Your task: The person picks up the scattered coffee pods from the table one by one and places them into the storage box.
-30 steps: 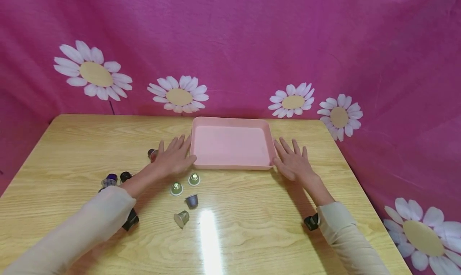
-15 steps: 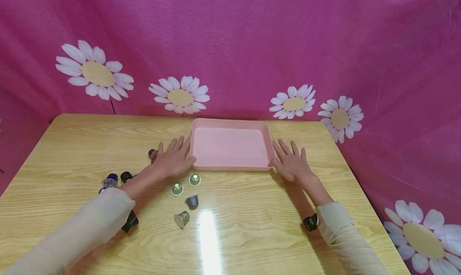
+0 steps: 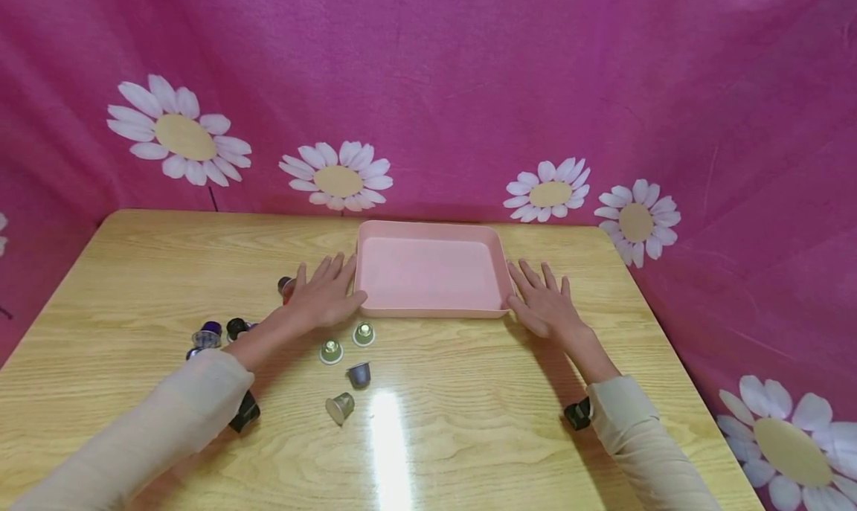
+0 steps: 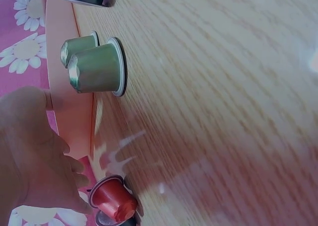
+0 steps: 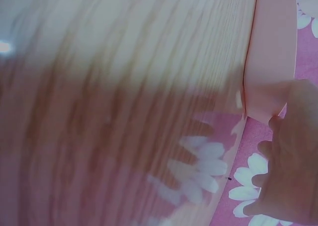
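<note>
A shallow pink tray [image 3: 431, 273] lies at the back of the table, with nothing inside it. My left hand [image 3: 321, 295] is at its left side, fingers straight and spread, thumb at the front left corner. On the opposite side my right hand [image 3: 545, 303] rests against the tray wall, its fingers straight too. In the left wrist view a red coffee capsule [image 4: 114, 198] lies just below the left fingers, and a green capsule [image 4: 97, 69] stands close to the tray wall. The right wrist view shows the right thumb against the tray's pink side [image 5: 271, 52].
Two green capsules, a blue-grey capsule [image 3: 359, 375] and a beige capsule [image 3: 340, 407] sit in front of the tray. Further left, a purple capsule [image 3: 209, 334] and a black capsule [image 3: 236, 328] are partly behind the left forearm. A flowered pink cloth [image 3: 435, 94] hangs behind the table.
Both hands stay in place at the tray's sides. The whole head view shifts very slightly; the tray and capsules keep their places on the table.
</note>
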A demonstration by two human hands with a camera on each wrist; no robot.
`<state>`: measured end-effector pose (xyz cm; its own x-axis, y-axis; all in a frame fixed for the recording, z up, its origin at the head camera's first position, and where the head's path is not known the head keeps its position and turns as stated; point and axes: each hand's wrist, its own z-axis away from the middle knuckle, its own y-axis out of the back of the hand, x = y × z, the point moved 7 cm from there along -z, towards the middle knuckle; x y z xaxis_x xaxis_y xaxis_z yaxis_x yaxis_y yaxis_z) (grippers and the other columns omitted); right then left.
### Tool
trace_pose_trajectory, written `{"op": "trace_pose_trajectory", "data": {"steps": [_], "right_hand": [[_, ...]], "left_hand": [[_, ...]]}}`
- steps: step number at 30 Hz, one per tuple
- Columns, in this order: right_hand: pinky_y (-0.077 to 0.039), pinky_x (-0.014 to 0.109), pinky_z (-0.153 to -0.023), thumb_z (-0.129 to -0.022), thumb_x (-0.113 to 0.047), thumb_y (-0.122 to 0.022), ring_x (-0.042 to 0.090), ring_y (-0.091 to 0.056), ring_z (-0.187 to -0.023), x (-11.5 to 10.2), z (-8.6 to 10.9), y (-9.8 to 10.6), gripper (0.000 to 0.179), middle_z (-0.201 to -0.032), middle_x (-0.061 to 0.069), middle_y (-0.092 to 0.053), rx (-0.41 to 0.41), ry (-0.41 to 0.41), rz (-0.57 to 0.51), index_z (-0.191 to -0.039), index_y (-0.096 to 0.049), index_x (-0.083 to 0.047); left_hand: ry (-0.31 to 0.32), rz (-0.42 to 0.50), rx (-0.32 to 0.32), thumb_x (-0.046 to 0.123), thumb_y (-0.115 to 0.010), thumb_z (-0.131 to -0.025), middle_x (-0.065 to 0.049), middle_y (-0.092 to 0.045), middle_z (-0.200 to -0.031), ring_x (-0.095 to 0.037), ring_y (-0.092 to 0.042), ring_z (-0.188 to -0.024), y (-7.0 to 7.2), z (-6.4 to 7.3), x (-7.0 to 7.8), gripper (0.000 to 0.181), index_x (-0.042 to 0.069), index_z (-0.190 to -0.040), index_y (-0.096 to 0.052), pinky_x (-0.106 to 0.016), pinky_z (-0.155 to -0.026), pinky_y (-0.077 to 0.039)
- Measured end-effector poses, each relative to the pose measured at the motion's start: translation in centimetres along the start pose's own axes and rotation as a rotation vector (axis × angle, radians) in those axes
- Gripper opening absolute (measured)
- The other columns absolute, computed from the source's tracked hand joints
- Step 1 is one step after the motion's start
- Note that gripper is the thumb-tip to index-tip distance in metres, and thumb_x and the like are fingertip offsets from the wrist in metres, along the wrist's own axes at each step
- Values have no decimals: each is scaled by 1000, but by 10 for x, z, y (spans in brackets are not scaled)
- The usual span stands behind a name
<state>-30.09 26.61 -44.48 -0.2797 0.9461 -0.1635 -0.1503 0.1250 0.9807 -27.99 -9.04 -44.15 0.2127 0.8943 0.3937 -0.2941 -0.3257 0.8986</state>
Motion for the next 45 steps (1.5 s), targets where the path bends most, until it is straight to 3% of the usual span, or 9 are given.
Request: {"op": "trace_pose_trajectory", "data": {"steps": [18, 45], "right_hand": [[-2, 75, -107, -106, -39, -34, 49, -5, -146, -3, -1, 0, 62, -165, 11, -15, 51, 16, 10, -161, -16, -15], [-2, 74, -108, -101, -62, -34, 43, -4, -148, -14, -8, -7, 76, -165, 5, -17, 94, 36, -31, -160, -21, -16]], "left_hand": [[1, 33, 11, 41, -41, -102, -27, -9, -162, -44, -5, -148, 1, 1, -1, 74, 4, -159, -12, -68, -112, 5], [6, 22, 6, 42, -43, -102, -27, -10, -161, -44, -6, -148, 0, 0, 0, 77, 2, -159, -11, -66, -113, 4]]}}
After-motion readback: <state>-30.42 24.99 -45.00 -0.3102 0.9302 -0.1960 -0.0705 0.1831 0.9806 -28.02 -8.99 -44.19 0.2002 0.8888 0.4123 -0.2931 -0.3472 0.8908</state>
